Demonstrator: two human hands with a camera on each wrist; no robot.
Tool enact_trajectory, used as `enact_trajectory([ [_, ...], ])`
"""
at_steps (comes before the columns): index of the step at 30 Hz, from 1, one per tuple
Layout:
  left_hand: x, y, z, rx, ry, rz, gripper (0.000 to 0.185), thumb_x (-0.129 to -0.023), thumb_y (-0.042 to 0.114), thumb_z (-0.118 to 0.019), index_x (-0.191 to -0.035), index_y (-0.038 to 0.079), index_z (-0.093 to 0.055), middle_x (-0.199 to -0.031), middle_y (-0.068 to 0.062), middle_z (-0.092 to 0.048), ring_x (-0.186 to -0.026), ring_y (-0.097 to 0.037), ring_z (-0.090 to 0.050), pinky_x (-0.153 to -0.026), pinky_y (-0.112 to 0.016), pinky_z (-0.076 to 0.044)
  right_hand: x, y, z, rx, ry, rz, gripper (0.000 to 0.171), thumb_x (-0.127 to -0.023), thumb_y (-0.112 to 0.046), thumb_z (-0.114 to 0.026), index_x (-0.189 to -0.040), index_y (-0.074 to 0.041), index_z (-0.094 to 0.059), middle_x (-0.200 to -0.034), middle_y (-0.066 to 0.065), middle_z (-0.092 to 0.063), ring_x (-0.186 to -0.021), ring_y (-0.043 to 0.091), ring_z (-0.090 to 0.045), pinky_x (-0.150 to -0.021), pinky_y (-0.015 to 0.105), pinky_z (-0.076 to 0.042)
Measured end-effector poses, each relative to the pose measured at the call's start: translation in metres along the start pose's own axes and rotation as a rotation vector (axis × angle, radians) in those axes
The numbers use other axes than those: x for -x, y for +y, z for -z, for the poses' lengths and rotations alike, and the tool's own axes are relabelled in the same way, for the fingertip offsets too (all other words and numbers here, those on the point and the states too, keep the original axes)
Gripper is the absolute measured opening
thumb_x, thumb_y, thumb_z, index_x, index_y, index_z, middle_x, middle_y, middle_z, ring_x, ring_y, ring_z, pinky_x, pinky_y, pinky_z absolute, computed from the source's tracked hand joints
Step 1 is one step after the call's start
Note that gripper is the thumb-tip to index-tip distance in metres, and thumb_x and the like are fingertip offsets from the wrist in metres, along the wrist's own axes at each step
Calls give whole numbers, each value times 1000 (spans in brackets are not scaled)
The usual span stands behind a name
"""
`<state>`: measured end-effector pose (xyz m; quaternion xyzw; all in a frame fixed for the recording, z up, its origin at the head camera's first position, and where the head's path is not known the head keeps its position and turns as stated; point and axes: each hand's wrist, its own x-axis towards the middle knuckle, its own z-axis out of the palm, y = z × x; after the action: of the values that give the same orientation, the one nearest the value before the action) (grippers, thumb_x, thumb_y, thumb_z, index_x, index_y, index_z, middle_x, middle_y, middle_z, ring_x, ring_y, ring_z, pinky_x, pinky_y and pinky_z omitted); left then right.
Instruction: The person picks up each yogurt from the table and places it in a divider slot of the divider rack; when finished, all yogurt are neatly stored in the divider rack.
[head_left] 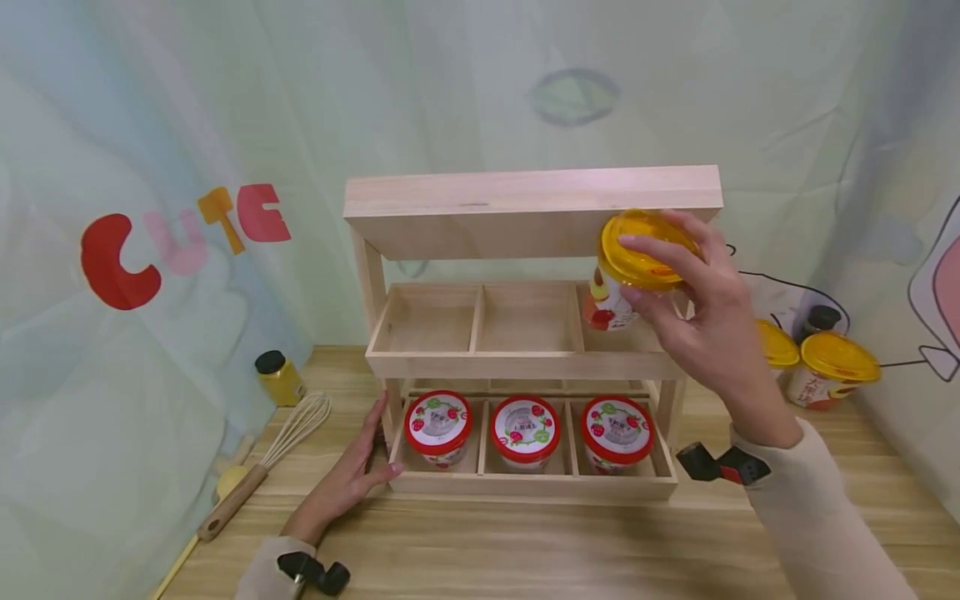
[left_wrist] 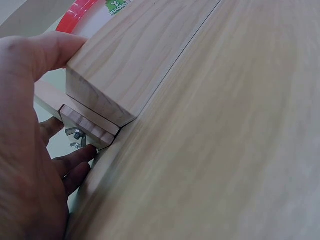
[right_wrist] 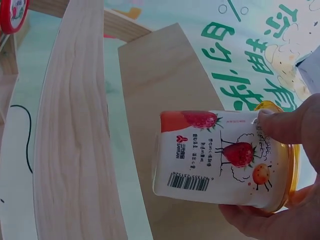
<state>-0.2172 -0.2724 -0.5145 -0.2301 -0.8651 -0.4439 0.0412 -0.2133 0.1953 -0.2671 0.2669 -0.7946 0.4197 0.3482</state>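
A wooden display rack (head_left: pixel 532 365) stands on the table, with a middle tier of three compartments and a lower one below it. My right hand (head_left: pixel 708 312) holds a yellow-lidded yogurt cup (right_wrist: pixel 220 160) by its lid, tilted over the right compartment of the middle tier. On the rack's lower left corner, my left hand (head_left: pixel 347 479) grips, thumb at the front and fingers along the side near wing nuts (left_wrist: pixel 77 135). Three red-lidded cups sit in the lower tier: left (head_left: pixel 438 423), middle (head_left: pixel 525 429) and right (head_left: pixel 618 429).
Two more yellow-lidded cups, one nearer (head_left: pixel 834 371) and one partly behind my wrist (head_left: pixel 777 343), stand right of the rack beside a black-capped bottle (head_left: pixel 819 321). A whisk (head_left: pixel 266 467) and a yellow jar (head_left: pixel 280 379) are at the left. Printed cloth (head_left: pixel 480 92) hangs behind.
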Motion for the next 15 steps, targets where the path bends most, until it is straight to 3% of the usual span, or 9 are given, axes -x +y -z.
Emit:
enact_trajectory([
  [11, 0, 1, 0, 3, 1, -11, 108, -96, 18, -72, -175, 25, 1, -178, -33, -3, -159, -65, -16, -117, -90, -15, -13, -11, -37, -18, -114, 40, 49, -96, -7, -79, -142, -22, -70, -169, 7, -41, -149, 28, -49, -103, 7, -49],
  [15, 0, 2, 0, 4, 6, -12, 108, -96, 17, -73, -175, 25, 0, -179, -32, -4, -160, -65, -16, -118, -90, -15, -14, -16, -52, -23, -162, 57, 47, -97, -12, -79, -141, -24, -69, -170, 10, -37, -154, 29, -44, -108, 29, -59],
])
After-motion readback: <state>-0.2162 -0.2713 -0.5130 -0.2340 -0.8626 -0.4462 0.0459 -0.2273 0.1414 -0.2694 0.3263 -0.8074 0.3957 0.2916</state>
